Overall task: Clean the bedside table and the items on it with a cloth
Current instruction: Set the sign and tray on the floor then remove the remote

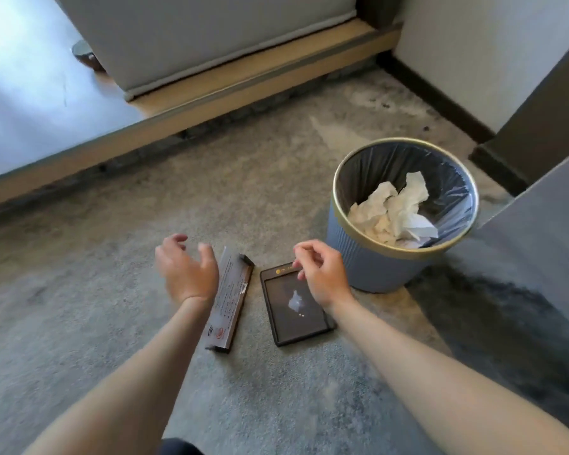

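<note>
Two of the small things have been set down on the carpet (112, 290), side by side and just apart. I take it they were lifted off the bedside table so they can be dealt with one at a time. One is a long card sign (230, 300) lying flat on its back. The other is a shallow dark tray (296, 320) with a white scrap (296, 298) of something lying in the middle of it.

The waste bin (368, 267) stands just beside the tray on the right, lined with a bag and already holding crumpled tissues (395, 211). It looks put there so rubbish only needs a short drop.

The left hand (186, 270) hovers just left of the sign's far end, its fingers spread and loosely bent, holding nothing. It is blurred, so I can't say more. The right hand (321, 270) hangs over the far end of the tray with its fingers curled in and thumb and forefinger close together. I cannot tell whether they pinch anything or touch the tray's rim.

No cloth is in view, in either hand or on the floor. I can't say for sure that the grey surface at the right edge is the bedside table. My guess is that emptying the tray's scrap into the bin comes before any wiping
</note>
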